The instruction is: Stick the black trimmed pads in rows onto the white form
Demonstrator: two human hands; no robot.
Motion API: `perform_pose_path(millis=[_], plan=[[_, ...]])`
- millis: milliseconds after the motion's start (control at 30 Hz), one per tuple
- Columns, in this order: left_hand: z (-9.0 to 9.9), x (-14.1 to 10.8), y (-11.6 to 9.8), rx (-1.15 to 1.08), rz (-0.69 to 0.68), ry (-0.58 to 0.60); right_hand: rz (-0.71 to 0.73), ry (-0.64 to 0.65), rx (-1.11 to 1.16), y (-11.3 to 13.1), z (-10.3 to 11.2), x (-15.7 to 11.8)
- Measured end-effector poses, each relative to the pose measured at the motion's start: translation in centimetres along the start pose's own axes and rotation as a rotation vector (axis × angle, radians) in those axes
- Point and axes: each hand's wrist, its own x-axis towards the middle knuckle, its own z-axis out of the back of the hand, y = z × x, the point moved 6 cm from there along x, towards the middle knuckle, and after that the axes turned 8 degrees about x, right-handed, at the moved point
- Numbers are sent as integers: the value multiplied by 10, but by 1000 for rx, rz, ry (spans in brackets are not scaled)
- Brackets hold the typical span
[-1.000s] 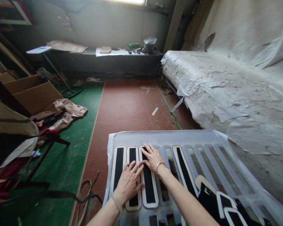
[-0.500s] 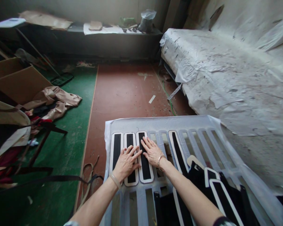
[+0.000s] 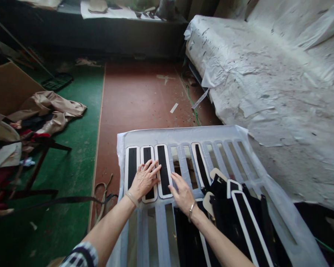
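Observation:
Three black strips with white rounded borders lie side by side at the left of a slatted, white-covered board: a left strip (image 3: 131,163), a middle strip (image 3: 147,154) and a right strip (image 3: 163,167). Over the middle one rests my left hand (image 3: 145,180), fingers spread, its fingertips reaching the right strip's left border. My right hand (image 3: 183,194) is open beside that right strip, fingertips at its right border. Neither hand grips anything. Another bordered strip (image 3: 200,163) lies apart, to the right. Black pieces with white frames (image 3: 239,218) are heaped near my right forearm, which hides part of them.
The slotted board (image 3: 183,134) stands above a red-brown floor (image 3: 133,96). On the right is a large surface under a stained white sheet (image 3: 256,74). Clothes (image 3: 55,107), a cardboard box (image 3: 13,85) and a chair (image 3: 41,159) are at left.
My right hand has slid off the right strip towards me, to its right border. My left hand stays over the middle strip. The view has tipped downward, showing more of the heaped black pieces.

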Motion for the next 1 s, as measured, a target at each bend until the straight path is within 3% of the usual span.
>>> perform_pose_path(millis=[67, 133, 200, 267, 367, 467, 567, 733, 867, 1000], plan=[[1, 0, 0, 1, 1, -4, -121, -88, 58, -2, 16, -40], [0, 0, 1, 2, 5, -7, -236, -120, 112, -6, 18, -91], [0, 0, 1, 2, 4, -10, -417, -109, 223, -17, -1, -145], [0, 0, 0, 6, 1, -15, -536, -86, 72, -26, -29, -192], [1, 0, -1, 28, -5, -22, -532, -147, -165, -31, -71, -230], [2, 0, -3, 45, -13, -19, -472, -210, -327, -32, -100, -236], [1, 1, -4, 51, -11, -17, -454, -257, -338, -32, -105, -235], [-1, 1, -5, 51, -8, -19, -429, -301, -107, -35, -73, -234], [-1, 0, -6, 66, -9, -23, -442, -407, -202, -56, -31, -233], [0, 0, -6, 68, -10, -25, -436, -344, -308, -80, -30, -228]])
